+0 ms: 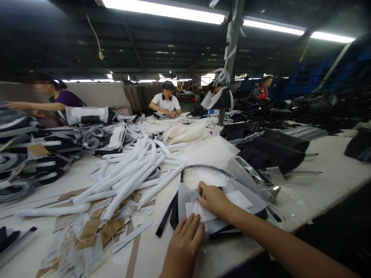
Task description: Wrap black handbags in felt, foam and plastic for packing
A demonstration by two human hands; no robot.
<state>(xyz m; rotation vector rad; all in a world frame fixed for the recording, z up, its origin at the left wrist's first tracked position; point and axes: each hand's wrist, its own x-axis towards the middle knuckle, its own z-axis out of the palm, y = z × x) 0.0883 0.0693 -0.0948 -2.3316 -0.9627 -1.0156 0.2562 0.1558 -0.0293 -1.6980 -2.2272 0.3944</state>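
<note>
A black bag (pixel 174 216) lies flat on the table before me, partly covered by a translucent white wrapping sheet (pixel 183 193). Flat white pieces (pixel 238 199) rest on top, and a dark strap wrapped in clear film (pixel 210 168) arches behind it. My left hand (pixel 185 243) lies on the near left edge of the wrapping, fingers stretched out. Over the middle of the bag, my right hand (pixel 214 199) has its fingers curled down against the wrapping; whatever is between them is hidden. A black strap end (pixel 165 220) sticks out at the left.
White foam tubes (pixel 130 177) are heaped left of the bag, with brown tags (pixel 88 232) nearer me. Black bags (pixel 269 152) lie to the right, white sheets (pixel 208 150) behind. Wrapped goods (pixel 43 154) crowd the far left. Co-workers (pixel 165 102) are across the table.
</note>
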